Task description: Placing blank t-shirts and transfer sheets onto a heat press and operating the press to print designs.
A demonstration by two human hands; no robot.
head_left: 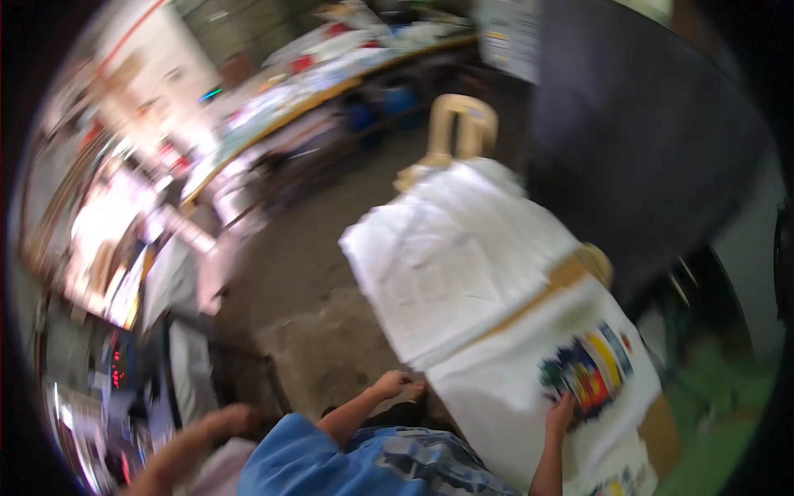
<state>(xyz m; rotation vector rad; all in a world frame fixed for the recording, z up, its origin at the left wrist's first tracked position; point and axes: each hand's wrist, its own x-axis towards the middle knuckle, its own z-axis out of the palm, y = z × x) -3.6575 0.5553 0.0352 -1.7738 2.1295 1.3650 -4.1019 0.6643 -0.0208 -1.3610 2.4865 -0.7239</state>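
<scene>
In the head view, the left hand (392, 383), at lower centre, is loosely curled near the left edge of a white printed sheet (488, 405); blur hides whether it grips anything. The right hand (562, 411), at lower right, touches the sheet beside its multicoloured print; whether its fingers pinch the material cannot be told. The sheet lies at lower right, reaching under the right hand. Both forearms rise from the lower edge, the left angled rightward, the right nearly upright. A white cloth pile (451, 248) lies just above the sheet, before a cream chair (463, 103).
</scene>
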